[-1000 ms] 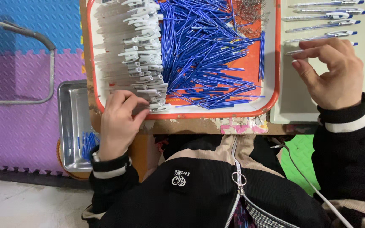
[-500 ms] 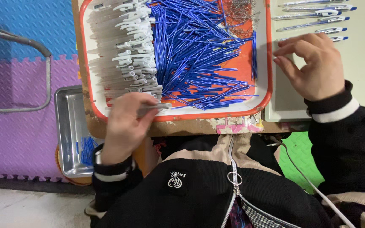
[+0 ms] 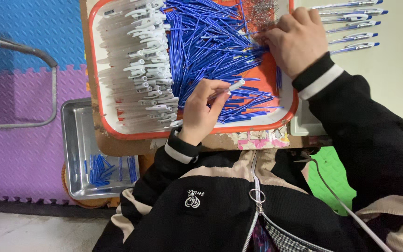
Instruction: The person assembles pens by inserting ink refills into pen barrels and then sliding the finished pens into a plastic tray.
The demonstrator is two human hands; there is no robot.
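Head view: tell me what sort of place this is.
Probably a small pen-assembly workstation. An orange tray holds heaps of blue refills and white pen barrels, finished pens lie in a row, and the left hand holds one barrel.

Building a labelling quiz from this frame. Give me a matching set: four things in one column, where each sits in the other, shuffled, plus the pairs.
Things
1. white pen barrel
2. left hand
3. steel tray
4. finished pens

Places
A. low on the left, below the table edge, with a few blue pieces in it
B. in a row on the pale surface, right of the orange tray
C. pinched between fingertips over the blue refills
D. over the near edge of the orange tray, holding a part

Pairs: 1-C, 2-D, 3-A, 4-B
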